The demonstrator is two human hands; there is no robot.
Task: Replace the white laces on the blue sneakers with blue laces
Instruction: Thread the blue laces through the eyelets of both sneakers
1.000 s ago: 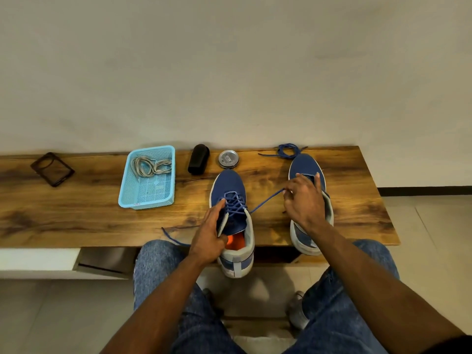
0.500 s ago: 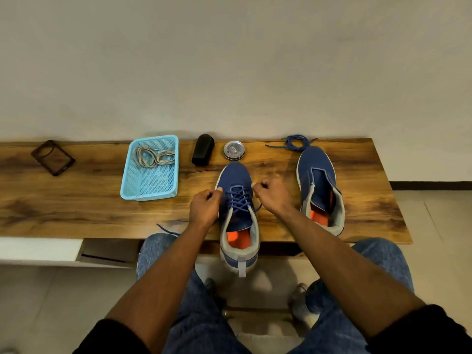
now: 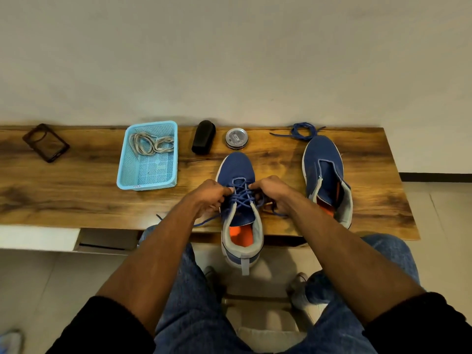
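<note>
Blue mesh sneaker at the wooden bench's front edge, I see my left hand and right hand both pinching its blue lace, unlaced second blue sneaker right, white laces in light-blue plastic basket

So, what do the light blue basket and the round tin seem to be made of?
The light blue basket looks like moulded plastic: thin walls, a regular mesh of small holes, a matte even colour. The round tin seems to be metal: its silver lid has a dull shine. Its print is too small to read.
</note>
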